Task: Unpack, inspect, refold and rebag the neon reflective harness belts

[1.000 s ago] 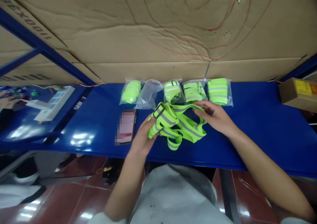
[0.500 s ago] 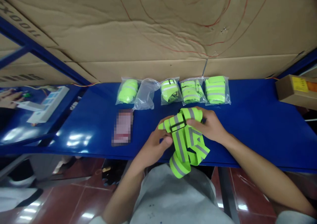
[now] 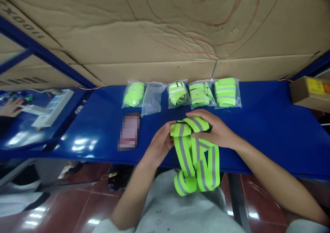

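Between my two hands is a neon-yellow reflective strap (image 3: 184, 150) with a grey stripe down its middle and a black buckle at its upper part. My left hand (image 3: 161, 143) is closed on the strap's left end, with its fingertips partly behind the fabric. My right hand (image 3: 213, 128) grips the upper right folds, thumb in front and fingers over the top. Long loops of the strap dangle below both hands, past the table's front edge and before my clothing.
Clear bags with folded neon straps (image 3: 176, 93) line the back of the blue table (image 3: 268, 130); among them lies a flat clear bag (image 3: 152, 97) without a strap. A blurred-out flat object (image 3: 129, 131), a cardboard box (image 3: 309, 93), a white power strip (image 3: 55, 107) and another person's hand (image 3: 11, 107) surround it.
The upper part of the strap has turned, so the buckle now shows edge-on. My right fingers have come over the top, and the loops hang lower and straighter.
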Motion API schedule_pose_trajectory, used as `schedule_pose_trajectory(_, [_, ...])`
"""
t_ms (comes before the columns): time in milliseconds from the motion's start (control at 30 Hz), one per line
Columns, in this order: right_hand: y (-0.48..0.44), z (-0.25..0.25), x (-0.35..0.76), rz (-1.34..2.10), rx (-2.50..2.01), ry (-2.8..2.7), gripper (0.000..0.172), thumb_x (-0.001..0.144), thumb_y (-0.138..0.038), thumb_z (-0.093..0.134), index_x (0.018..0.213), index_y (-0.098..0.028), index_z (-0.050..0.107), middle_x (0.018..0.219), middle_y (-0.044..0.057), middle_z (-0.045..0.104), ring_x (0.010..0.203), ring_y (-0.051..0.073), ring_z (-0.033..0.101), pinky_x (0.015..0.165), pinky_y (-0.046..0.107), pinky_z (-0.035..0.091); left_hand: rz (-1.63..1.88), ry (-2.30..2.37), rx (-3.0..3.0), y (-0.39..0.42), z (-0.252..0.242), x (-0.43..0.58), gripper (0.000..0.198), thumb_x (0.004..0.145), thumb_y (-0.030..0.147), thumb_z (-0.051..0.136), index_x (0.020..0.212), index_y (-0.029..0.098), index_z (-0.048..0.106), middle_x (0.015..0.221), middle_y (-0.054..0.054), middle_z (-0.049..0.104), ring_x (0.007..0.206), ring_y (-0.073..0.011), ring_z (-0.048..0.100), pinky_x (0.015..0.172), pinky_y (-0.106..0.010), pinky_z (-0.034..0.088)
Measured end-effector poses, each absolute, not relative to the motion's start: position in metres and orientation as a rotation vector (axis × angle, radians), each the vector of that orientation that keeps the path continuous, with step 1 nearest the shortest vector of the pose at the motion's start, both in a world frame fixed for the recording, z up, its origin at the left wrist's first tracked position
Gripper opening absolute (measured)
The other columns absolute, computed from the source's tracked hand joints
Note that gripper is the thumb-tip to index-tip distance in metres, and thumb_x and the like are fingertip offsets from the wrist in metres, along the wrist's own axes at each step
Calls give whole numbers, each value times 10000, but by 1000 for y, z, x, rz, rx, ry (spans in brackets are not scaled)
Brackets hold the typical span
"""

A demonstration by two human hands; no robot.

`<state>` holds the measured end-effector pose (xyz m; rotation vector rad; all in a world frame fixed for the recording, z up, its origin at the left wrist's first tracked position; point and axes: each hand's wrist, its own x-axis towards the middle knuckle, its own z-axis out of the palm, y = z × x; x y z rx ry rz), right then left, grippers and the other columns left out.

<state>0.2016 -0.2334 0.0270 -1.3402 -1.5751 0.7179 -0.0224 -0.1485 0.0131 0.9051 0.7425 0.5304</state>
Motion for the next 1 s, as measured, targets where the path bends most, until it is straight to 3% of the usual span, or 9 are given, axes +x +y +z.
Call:
schedule_pose_trajectory(67, [-231,25,201,762,-1453,-1407,376,913,-552,730,1164,-272,711,1093,52,733,977,257,693,834,365,544,468,636,1039,-149,6,-27,745,755,772,758,1203,185,663,1077,-114,748,911,-239,723,721,-287,556])
schedule_pose_trajectory(133, [-228,22,201,821,-1567,-1230,382,911,-607,704,1064,-258,724,881,26,704,714,192,622,635,315,472,509,608,1227,-150,0,-27,751,743,673,839,1295,215,617,1232,-123,711,1030,-249,709,773,-281,557])
schedule_pose_trajectory(333, [-226,20,195,1371,-1430,-835,548,885,-751,634,1057,-240,735,708,10,645,540,138,532,437,264,382,674,640,1544,-149,7,-18,881,774,387,896,1520,332,431,1476,-110,564,1169,-249,673,924,-331,566])
schedule_pose_trajectory(433, [-227,23,192,1590,-1383,-688,671,870,-808,595,1190,-230,712,664,7,630,464,132,516,353,257,355,733,580,1671,-146,17,-18,627,821,378,848,1394,283,612,1335,-102,670,1083,-239,697,920,-323,549])
schedule_pose_trajectory(533, [-228,22,193,1595,-1261,-766,775,876,-858,513,1343,-249,629,762,21,686,528,147,590,428,258,465,725,745,1774,-144,19,-19,228,887,412,770,968,199,767,917,-51,743,838,-204,684,738,-275,517])
schedule_pose_trajectory(633, [-230,20,197,1519,-1150,-978,839,895,-864,460,1502,-284,471,995,56,727,704,184,682,571,288,555,739,899,1702,-145,13,-19,361,899,497,736,749,170,708,649,-4,628,611,-149,566,572,-253,420])
schedule_pose_trajectory(833, [-232,12,198,907,-1411,-1435,976,776,-542,872,1574,-326,354,1520,118,492,1388,335,537,1150,480,478,664,962,1247,-150,5,-13,495,773,629,816,699,153,704,597,-14,643,556,-163,608,526,-260,463])
schedule_pose_trajectory(933, [-232,8,197,601,-1413,-1632,1085,757,-468,894,1626,-355,255,1666,113,308,1557,371,317,1232,539,394,620,959,1019,-149,9,-9,503,715,634,858,699,154,707,589,-18,663,510,-156,616,502,-257,489])
schedule_pose_trajectory(1000, [-232,6,196,495,-1395,-1703,957,821,-353,833,1614,-366,298,1659,103,332,1539,358,357,1202,531,436,596,970,947,-148,10,-8,492,695,621,878,693,161,701,574,-14,664,477,-147,603,471,-250,478])
